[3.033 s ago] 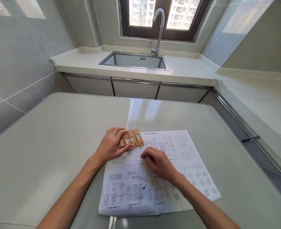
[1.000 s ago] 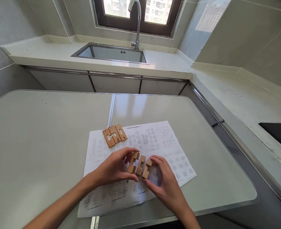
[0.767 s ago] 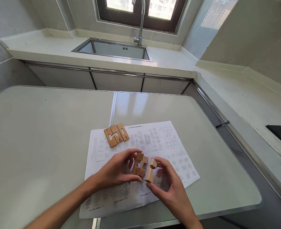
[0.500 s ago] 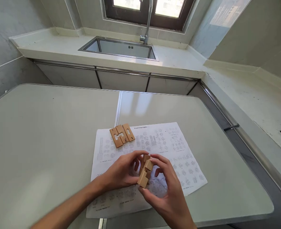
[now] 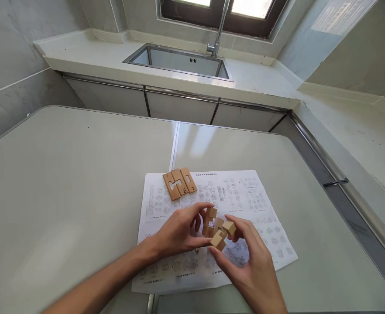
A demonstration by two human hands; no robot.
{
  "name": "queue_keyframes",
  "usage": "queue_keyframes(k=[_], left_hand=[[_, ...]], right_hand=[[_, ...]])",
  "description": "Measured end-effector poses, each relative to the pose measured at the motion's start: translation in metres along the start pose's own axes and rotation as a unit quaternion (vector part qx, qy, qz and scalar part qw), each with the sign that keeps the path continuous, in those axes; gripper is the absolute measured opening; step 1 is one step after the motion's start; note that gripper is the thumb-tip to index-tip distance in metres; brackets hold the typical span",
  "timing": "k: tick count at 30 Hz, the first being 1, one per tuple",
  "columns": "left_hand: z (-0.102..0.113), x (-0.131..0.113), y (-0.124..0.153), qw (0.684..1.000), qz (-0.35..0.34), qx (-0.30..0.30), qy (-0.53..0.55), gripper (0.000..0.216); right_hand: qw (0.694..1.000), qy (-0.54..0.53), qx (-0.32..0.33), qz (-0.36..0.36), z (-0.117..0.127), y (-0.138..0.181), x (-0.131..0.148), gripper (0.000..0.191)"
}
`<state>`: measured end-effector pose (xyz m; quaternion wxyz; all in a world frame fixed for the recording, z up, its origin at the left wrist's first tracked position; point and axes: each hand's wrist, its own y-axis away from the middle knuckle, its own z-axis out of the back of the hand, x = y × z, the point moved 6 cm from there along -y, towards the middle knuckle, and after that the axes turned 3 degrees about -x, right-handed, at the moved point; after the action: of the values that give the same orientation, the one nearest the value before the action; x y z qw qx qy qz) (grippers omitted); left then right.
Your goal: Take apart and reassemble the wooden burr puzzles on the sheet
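L hand (image 5: 179,231) grips notched wood blocks (image 5: 209,221); R hand (image 5: 248,261) pinches another block (image 5: 223,234) beside them; flat pieces (image 5: 180,183) lie beyond on instruction sheet (image 5: 264,218), desk (image 5: 64,183) beneath.

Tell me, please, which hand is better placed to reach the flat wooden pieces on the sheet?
Probably the left: the left hand lies nearer the flat pieces, on their side, though it grips notched blocks; the right hand, holding another block, sits farther off.

Tan pcs (image 5: 210,219), white sheet (image 5: 261,205), maybe black print
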<state>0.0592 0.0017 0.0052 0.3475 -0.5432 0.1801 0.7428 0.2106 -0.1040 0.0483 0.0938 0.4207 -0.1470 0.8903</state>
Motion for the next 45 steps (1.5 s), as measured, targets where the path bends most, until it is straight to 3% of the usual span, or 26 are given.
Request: queue_keyframes(k=[7,14,18,23,31,38,41,45], left_hand=[[0.004,0.005,0.001,0.999,0.025,-0.034,0.017,0.076],[0.004,0.005,0.0,0.998,0.04,-0.029,0.046,0.076],[0.004,0.004,-0.001,0.998,0.039,-0.03,0.044,0.075],[0.005,0.004,-0.001,0.997,0.038,-0.035,0.052,0.074],[0.004,0.002,-0.002,0.998,0.024,-0.03,0.058,0.074],[0.004,0.005,-0.002,0.996,0.02,-0.042,0.076,0.076],[0.006,0.008,-0.001,0.995,0.025,-0.056,0.077,0.076],[0.005,0.007,-0.001,0.996,0.024,-0.053,0.067,0.076]], right_hand=[[0.995,0.091,-0.004,-0.033,0.013,0.002,-0.045,0.056],[0.992,0.122,0.014,0.01,0.016,0.003,-0.065,0.056],[0.992,0.121,0.005,0.029,0.015,0.005,-0.052,0.059],[0.989,0.113,0.041,0.09,0.005,0.006,-0.026,0.044],[0.963,0.173,0.088,0.188,-0.009,-0.005,-0.03,0.039],[0.964,0.126,0.103,0.208,-0.01,-0.005,-0.008,0.015],[0.974,0.054,0.12,0.183,0.0,-0.001,0.003,0.015],[0.988,-0.048,0.143,0.038,0.01,0.002,0.003,0.013]])
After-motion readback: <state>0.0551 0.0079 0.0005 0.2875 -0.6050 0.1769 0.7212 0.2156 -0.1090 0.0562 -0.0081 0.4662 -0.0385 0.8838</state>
